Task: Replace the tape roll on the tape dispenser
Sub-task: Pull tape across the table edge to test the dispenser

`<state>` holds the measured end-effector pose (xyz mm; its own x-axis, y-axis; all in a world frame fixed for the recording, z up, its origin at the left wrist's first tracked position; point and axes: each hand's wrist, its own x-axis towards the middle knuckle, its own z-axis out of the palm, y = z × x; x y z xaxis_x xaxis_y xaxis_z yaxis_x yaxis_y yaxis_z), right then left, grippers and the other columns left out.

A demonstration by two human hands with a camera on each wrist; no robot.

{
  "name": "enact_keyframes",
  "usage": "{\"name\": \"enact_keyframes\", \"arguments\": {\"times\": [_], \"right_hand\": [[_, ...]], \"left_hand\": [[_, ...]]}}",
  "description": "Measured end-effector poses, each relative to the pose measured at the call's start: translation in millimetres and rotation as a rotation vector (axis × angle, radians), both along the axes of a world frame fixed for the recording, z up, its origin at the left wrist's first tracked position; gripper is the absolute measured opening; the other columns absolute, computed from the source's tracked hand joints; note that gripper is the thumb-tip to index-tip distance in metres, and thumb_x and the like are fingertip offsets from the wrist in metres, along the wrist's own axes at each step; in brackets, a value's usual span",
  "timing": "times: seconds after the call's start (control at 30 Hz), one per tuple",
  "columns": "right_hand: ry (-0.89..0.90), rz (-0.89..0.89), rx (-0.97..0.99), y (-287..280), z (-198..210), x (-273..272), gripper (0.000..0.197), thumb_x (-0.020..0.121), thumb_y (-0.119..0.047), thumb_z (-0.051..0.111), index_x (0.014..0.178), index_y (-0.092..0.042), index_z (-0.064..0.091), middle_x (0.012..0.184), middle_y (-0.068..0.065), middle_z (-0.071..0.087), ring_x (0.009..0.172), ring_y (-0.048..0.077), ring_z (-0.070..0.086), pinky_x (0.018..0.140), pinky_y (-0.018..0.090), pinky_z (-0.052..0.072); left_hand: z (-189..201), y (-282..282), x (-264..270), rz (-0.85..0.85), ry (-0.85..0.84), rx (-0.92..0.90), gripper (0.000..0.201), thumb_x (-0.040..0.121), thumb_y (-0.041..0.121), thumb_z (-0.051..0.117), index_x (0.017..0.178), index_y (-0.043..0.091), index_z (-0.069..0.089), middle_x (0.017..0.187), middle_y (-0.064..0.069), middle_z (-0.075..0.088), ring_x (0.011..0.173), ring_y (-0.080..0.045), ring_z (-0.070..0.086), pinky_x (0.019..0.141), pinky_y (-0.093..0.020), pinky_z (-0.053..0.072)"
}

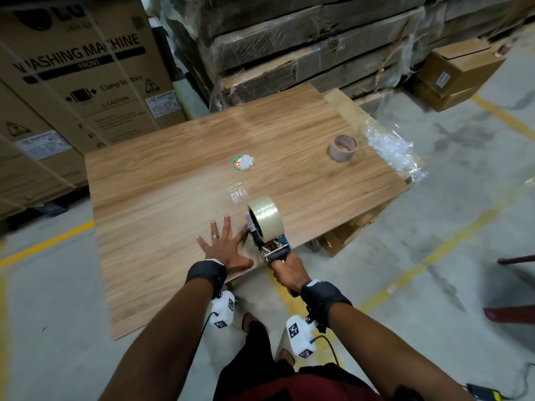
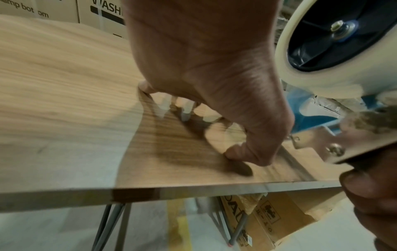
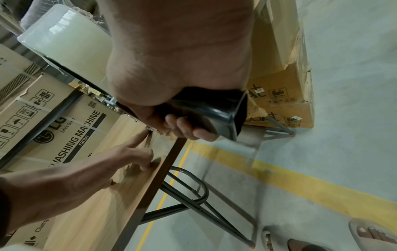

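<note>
A tape dispenser with a blue and metal frame stands at the near edge of the wooden table. A full clear tape roll sits on its hub. My right hand grips the dispenser's black handle, fingers curled round it. My left hand lies flat on the table just left of the dispenser, fingers spread, forefinger near the frame. An empty brown cardboard core stands at the table's far right.
A crumpled wrapper with a green and red label and a scrap of clear film lie mid-table. Crumpled plastic wrap hangs off the right edge. Washing machine cartons stand left, wrapped stacks behind, boxes under the table.
</note>
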<state>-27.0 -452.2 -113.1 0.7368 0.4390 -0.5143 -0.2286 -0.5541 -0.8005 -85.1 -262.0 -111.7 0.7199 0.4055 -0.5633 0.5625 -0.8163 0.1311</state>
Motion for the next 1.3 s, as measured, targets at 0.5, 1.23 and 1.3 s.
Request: {"name": "enact_keyframes", "arguments": {"times": [0.5,1.23,1.3], "right_hand": [[0.022,0.062,-0.106,-30,8,-15,0.017,0.066,-0.031,0.058,0.066,-0.015,0.064,0.056,-0.001,0.059,0.054,0.025,0.051,0.055,0.036,0.044],[0.127,-0.024,-0.144,-77,30,-53,0.018,0.072,-0.031,0.060,0.069,-0.014,0.063,0.057,0.003,0.056,0.046,0.024,0.046,0.044,0.029,0.039],[0.113,-0.023,-0.176,-74,26,-54,0.020,0.070,-0.035,0.060,0.068,-0.016,0.062,0.060,0.005,0.059,0.049,0.026,0.049,0.045,0.029,0.041]], "left_hand": [[8,0,-2,-0.033,0.061,-0.027,0.130,0.050,0.082,0.074,0.147,0.063,-0.010,0.159,0.003,-0.040,0.147,-0.043,-0.029,0.106,-0.082,0.002],[23,-13,-8,-0.082,0.104,0.007,0.124,0.060,0.070,0.079,0.145,0.065,-0.012,0.160,-0.001,-0.038,0.147,-0.051,-0.020,0.107,-0.081,0.017],[24,-13,-8,-0.084,0.112,0.003,0.124,0.061,0.069,0.080,0.145,0.064,-0.011,0.160,-0.001,-0.038,0.148,-0.051,-0.020,0.107,-0.081,0.017]]}}
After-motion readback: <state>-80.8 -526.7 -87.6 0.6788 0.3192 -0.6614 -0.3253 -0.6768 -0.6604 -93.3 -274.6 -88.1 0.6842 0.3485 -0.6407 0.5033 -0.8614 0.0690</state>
